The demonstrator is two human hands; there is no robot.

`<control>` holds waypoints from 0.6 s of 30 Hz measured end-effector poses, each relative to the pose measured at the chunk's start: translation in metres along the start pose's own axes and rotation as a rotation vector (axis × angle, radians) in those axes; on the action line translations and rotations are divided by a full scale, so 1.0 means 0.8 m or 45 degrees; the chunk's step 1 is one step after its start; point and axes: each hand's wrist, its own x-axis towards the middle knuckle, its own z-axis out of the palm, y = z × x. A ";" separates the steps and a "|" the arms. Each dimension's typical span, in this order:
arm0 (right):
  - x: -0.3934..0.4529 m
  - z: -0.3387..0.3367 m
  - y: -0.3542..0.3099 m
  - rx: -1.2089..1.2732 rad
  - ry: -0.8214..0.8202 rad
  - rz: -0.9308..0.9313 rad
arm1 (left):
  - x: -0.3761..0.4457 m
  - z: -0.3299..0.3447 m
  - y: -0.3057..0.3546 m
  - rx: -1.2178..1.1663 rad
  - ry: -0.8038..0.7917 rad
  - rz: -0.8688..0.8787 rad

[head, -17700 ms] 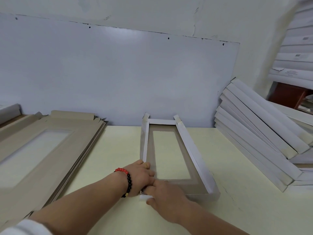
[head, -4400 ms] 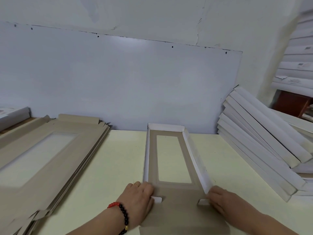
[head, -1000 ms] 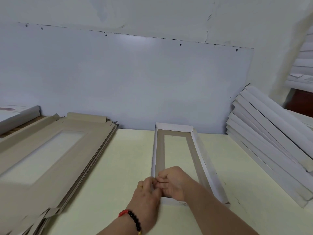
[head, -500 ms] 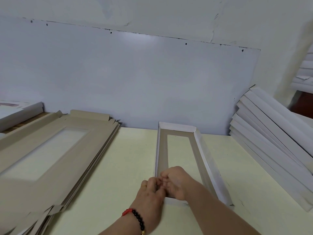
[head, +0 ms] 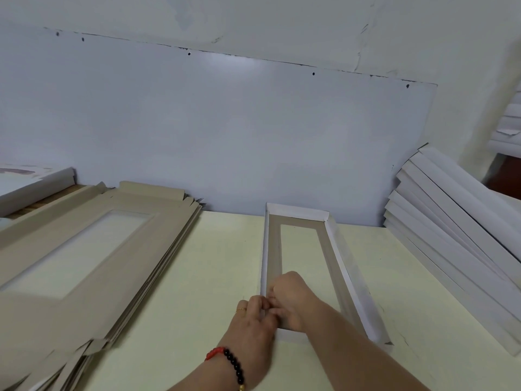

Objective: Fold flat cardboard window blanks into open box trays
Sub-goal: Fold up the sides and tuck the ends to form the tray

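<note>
A long, narrow cardboard tray (head: 337, 249) with white outer walls, a brown inside and a rectangular window lies lengthwise on the pale yellow table (head: 220, 263). All its walls stand up. My left hand (head: 252, 320), with a bead bracelet on the wrist, pinches the tray's near left corner from outside. My right hand (head: 291, 297) reaches inside the tray and grips the same corner, its fingers meeting those of the left hand. The corner itself is hidden by the fingers.
A thick stack of flat brown window blanks (head: 84, 255) fills the left side of the table. Several folded white trays (head: 451, 235) lean stacked at the right. A white board (head: 225, 136) backs the table. More white boxes (head: 31, 182) lie far left.
Earlier the near end flap lay flat with a hand at each side; now that end wall stands and both hands have gathered at the near left corner. Over the last second they barely moved.
</note>
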 end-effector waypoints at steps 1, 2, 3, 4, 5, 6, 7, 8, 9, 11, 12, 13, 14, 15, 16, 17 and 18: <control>0.001 -0.002 0.001 0.069 -0.029 0.038 | 0.000 0.001 0.000 0.009 0.010 -0.002; 0.003 -0.006 0.002 0.136 -0.055 0.067 | 0.000 0.003 0.000 0.017 0.018 -0.006; 0.005 -0.009 0.001 0.181 -0.077 0.077 | 0.001 0.005 0.000 0.019 0.027 -0.012; 0.005 -0.009 0.001 0.217 -0.086 0.077 | 0.001 0.006 -0.001 0.017 0.031 -0.018; 0.003 -0.009 0.001 0.252 -0.093 0.075 | 0.001 0.007 -0.001 0.014 0.033 -0.019; 0.002 -0.008 0.001 0.284 -0.092 0.081 | 0.001 0.007 -0.002 0.012 0.034 -0.015; 0.003 -0.007 0.002 0.315 -0.096 0.093 | 0.001 0.008 -0.003 0.009 0.036 -0.008; 0.006 -0.007 0.003 0.324 -0.092 0.104 | 0.001 0.009 -0.003 0.003 0.041 -0.003; 0.009 -0.007 0.005 0.337 -0.094 0.111 | 0.001 0.010 -0.004 0.001 0.044 -0.002; 0.012 -0.007 0.006 0.365 -0.096 0.104 | 0.001 0.010 -0.004 0.000 0.054 -0.005; 0.012 -0.005 0.005 0.382 -0.098 0.102 | 0.001 0.010 -0.004 -0.004 0.058 -0.007; 0.012 -0.004 0.005 0.391 -0.101 0.096 | 0.001 0.009 -0.004 -0.011 0.059 -0.011; 0.011 -0.003 0.005 0.380 -0.107 0.087 | 0.002 0.009 -0.003 -0.018 0.059 -0.013; 0.010 -0.001 0.005 0.352 -0.122 0.086 | 0.001 0.009 -0.003 -0.020 0.057 -0.014; 0.009 0.001 0.005 0.301 -0.147 0.088 | 0.001 0.008 -0.003 -0.020 0.058 -0.012; 0.008 0.001 0.006 0.236 -0.169 0.086 | 0.000 0.008 -0.003 -0.021 0.061 -0.007; 0.008 0.001 0.008 0.155 -0.175 0.067 | 0.000 0.008 -0.004 -0.031 0.069 0.000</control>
